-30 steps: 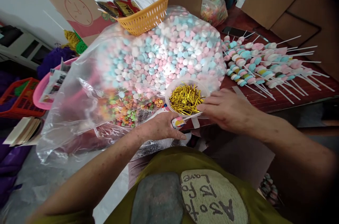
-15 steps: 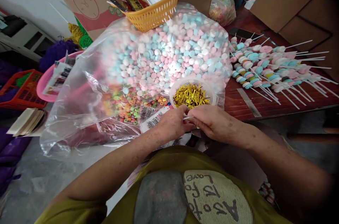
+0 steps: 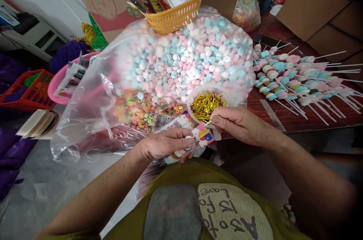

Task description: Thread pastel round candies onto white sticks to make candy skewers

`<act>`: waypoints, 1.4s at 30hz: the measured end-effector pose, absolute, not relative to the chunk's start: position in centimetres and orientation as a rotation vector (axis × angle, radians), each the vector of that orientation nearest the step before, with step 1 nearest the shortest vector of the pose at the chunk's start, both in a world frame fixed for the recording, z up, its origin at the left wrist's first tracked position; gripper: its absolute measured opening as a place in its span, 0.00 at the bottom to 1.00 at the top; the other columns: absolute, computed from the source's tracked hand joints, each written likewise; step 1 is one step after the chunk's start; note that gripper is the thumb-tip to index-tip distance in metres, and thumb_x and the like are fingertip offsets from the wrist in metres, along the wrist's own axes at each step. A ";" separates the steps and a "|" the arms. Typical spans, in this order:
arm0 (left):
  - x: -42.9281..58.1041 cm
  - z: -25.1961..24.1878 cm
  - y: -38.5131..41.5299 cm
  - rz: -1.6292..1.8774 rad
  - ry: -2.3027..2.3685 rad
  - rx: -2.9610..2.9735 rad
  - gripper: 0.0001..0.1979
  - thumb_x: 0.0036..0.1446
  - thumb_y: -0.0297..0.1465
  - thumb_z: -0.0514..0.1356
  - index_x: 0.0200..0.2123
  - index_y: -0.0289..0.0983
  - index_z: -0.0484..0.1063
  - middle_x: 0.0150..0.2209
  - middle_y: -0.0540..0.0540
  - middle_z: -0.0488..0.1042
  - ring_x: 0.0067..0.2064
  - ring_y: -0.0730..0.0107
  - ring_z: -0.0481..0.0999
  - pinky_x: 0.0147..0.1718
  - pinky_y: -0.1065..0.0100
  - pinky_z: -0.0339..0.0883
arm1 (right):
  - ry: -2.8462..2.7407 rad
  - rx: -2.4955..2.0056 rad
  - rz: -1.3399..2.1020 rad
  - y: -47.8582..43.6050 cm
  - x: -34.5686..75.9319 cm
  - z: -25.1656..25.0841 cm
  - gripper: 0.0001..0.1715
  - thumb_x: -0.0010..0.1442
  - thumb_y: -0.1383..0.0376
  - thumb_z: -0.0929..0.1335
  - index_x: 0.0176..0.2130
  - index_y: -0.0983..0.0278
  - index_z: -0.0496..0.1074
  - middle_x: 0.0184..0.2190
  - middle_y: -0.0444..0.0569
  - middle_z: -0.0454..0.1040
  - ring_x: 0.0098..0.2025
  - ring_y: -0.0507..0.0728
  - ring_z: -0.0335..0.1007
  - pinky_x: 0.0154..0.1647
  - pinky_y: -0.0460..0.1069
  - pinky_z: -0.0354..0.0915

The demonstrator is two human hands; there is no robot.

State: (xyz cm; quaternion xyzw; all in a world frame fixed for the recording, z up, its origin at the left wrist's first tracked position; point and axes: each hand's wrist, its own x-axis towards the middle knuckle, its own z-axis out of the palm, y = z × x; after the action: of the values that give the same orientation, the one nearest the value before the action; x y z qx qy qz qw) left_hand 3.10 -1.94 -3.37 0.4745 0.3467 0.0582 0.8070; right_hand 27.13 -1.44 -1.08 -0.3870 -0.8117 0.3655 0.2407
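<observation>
My left hand (image 3: 164, 144) is closed around a candy skewer in a clear printed wrapper (image 3: 195, 140), held just above my lap. My right hand (image 3: 241, 124) pinches the thin white stick end (image 3: 208, 123) of that skewer beside a white bowl (image 3: 228, 98) filled with gold twist ties (image 3: 206, 104). Behind the bowl lies a large clear bag of pink, blue and white candies (image 3: 187, 54). A smaller heap of colourful ring candies (image 3: 141, 113) shows through the plastic to the left.
Finished candy skewers (image 3: 297, 73) lie in a row on the red-brown table (image 3: 283, 115) at right. A yellow basket (image 3: 177, 15) of white sticks sits on the big bag. Cardboard boxes (image 3: 312, 5) stand behind; a pink basin (image 3: 58, 85) and a red basket (image 3: 31, 92) sit at left.
My right hand drew back from the bowl of twist ties to the skewer's stick end. My left hand shifted down and left with the wrapped skewer. The view drifted slightly left.
</observation>
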 end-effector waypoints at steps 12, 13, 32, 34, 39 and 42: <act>4.5 -3.5 -2.4 0.213 0.751 1.862 0.13 0.63 0.35 0.48 0.42 0.35 0.68 0.40 0.45 0.73 0.40 0.67 0.69 0.42 0.68 0.63 | -1.319 -1.352 1.657 -5.2 22.5 -5.8 0.15 0.54 0.54 0.68 0.30 0.64 0.66 0.19 0.40 0.66 0.15 0.47 0.54 0.13 0.43 0.50; 4.6 -3.6 -2.2 0.172 0.717 1.880 0.13 0.63 0.35 0.48 0.43 0.35 0.68 0.41 0.45 0.74 0.41 0.66 0.70 0.43 0.67 0.63 | -1.243 -1.345 1.701 -5.1 22.4 -5.9 0.15 0.52 0.54 0.68 0.29 0.63 0.65 0.17 0.39 0.65 0.13 0.47 0.52 0.11 0.43 0.49; 3.7 -4.1 -3.4 0.082 0.826 2.631 0.07 0.57 0.24 0.53 0.32 0.35 0.71 0.30 0.42 0.75 0.31 0.64 0.73 0.31 0.66 0.65 | -2.351 -1.179 1.283 -6.2 22.7 -5.4 0.19 0.61 0.65 0.56 0.25 0.65 0.69 0.13 0.40 0.59 0.18 0.51 0.58 0.24 0.47 0.65; 3.5 -4.7 -4.0 0.388 0.811 2.770 0.09 0.59 0.26 0.52 0.35 0.36 0.72 0.30 0.42 0.75 0.30 0.66 0.72 0.31 0.66 0.64 | -2.130 -1.174 1.696 -5.2 23.3 -4.3 0.21 0.63 0.63 0.54 0.26 0.65 0.67 0.10 0.37 0.54 0.14 0.50 0.57 0.19 0.45 0.62; 3.4 -7.3 -4.5 1.013 1.208 1.994 0.07 0.58 0.29 0.56 0.35 0.38 0.74 0.32 0.46 0.76 0.33 0.70 0.72 0.35 0.69 0.65 | -2.211 -1.589 1.019 0.4 24.9 -3.3 0.21 0.64 0.61 0.56 0.30 0.67 0.71 0.26 0.49 0.72 0.29 0.53 0.68 0.29 0.46 0.61; 3.9 -7.5 -4.2 1.061 1.372 1.273 0.06 0.52 0.35 0.62 0.30 0.38 0.75 0.26 0.51 0.74 0.29 0.73 0.71 0.30 0.72 0.65 | -2.469 -1.579 0.589 3.3 24.3 -5.1 0.12 0.58 0.69 0.62 0.32 0.67 0.74 0.31 0.52 0.73 0.35 0.55 0.68 0.35 0.48 0.60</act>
State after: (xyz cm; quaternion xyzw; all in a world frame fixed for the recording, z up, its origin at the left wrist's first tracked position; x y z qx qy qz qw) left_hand 3.87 -4.19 -7.52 0.5208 0.5611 0.4339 0.4750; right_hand 24.30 3.30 -5.11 -0.5267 -0.8236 0.1964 0.0759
